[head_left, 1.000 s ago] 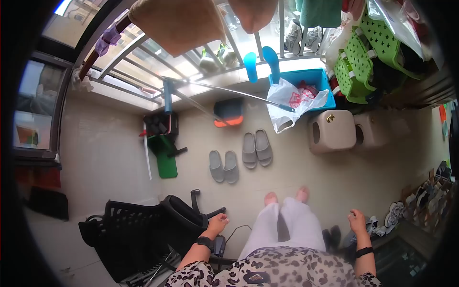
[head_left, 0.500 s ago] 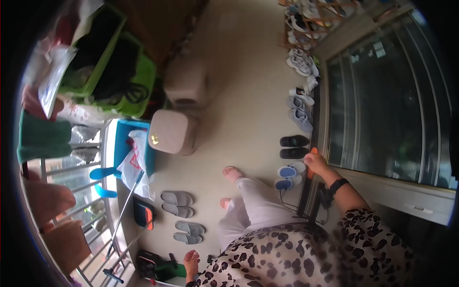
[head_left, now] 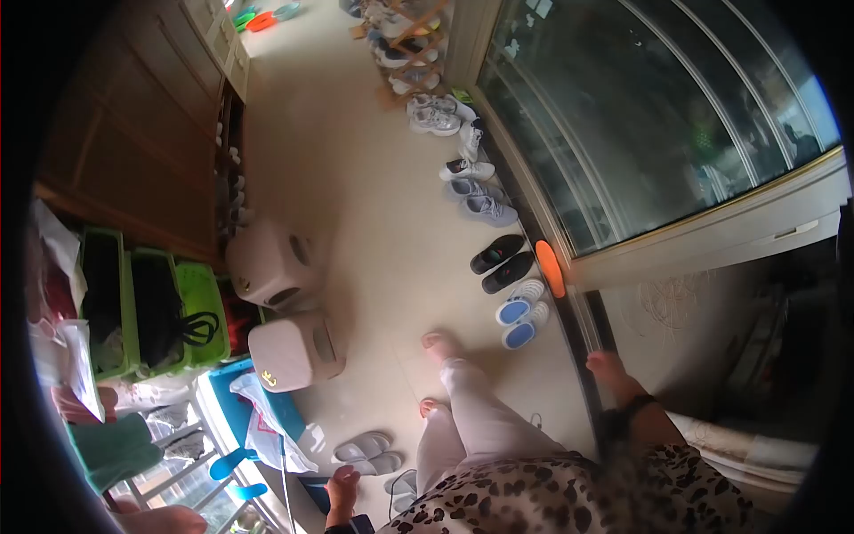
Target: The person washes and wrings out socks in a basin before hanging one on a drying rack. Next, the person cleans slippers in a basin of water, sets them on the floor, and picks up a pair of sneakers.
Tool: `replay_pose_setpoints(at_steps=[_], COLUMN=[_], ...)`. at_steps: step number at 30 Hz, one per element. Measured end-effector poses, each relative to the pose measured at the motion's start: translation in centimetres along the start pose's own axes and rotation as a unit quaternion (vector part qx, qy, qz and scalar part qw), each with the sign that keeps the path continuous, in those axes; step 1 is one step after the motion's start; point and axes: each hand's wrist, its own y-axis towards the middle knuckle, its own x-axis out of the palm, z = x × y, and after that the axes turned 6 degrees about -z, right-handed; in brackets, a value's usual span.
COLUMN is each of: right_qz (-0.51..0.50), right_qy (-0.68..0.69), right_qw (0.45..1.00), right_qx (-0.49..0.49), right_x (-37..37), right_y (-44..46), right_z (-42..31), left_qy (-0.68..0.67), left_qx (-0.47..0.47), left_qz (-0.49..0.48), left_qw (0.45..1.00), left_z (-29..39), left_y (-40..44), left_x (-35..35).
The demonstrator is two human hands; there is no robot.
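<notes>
My left hand hangs low at the bottom of the view, near grey slippers. Its fingers are loosely curled, with nothing seen in them. My right hand is over the dark door track, fingers curled together and slightly blurred; no object shows in it. Beyond it, an orange insole-like piece lies along the door sill, apart from the hand. White clogs with blue insoles and black shoes stand beside that piece.
Two beige stools stand on the left, by green baskets and a blue bin with a plastic bag. Sneakers line the right wall up to a wooden rack. A glass door is at right.
The view has turned and shifted along the floor. My right hand, earlier overlapping the orange piece, is now apart from it. My left hand stays low.
</notes>
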Motion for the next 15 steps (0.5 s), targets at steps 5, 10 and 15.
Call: replay_pose_setpoints(at_steps=[5,10,15], right_qz=[0.034,0.016,0.026], right_qy=[0.047,0.041,0.120], right_qw=[0.998,0.998,0.990], right_qx=[0.021,-0.050,0.065], right_x=[2.7,4.9,-1.1], right_y=[0.0,8.2,20.4], right_z=[4.5,8.8,-5.0], left_qy=[0.157,0.192,0.141], left_qx=[0.029,0.061,0.032], left_qz=[-0.055,-0.076,-0.077], left_qw=[0.986,0.976,0.987], left_z=[5.9,14.2,21.5], left_y=[3.7,9.9,14.5], left_x=[-0.6,0.3,1.4])
